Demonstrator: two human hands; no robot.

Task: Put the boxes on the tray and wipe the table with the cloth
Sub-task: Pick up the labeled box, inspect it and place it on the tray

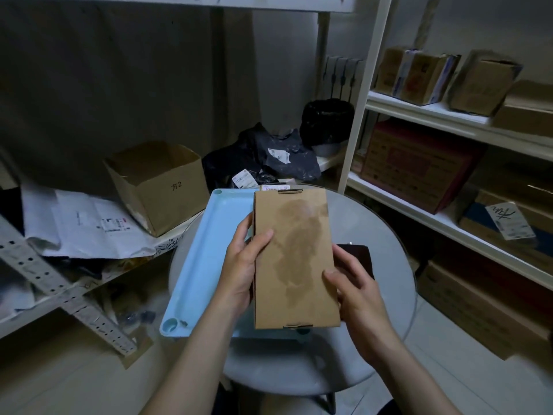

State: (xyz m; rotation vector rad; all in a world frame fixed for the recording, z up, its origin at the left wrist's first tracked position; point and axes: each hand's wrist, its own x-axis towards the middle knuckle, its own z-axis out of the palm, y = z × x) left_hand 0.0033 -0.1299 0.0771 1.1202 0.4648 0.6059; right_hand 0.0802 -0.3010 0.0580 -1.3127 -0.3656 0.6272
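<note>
Much of the light blue tray [206,265] is hidden behind the held cardboard box [294,259], so that its right side and anything lying there cannot be seen. Only a corner of a dark object [357,259] on the round glass table [386,235] is shown beside the box; whether it is the cloth cannot be told. The fingers of the left hand [242,265] and of the right hand [356,295] are mostly concealed behind the box. A second box [276,187], at the far edge, is almost wholly covered. Both forearms are cut off by the lower edge. Labels on the shelved cartons [419,73] are too blurred to be read.
</note>
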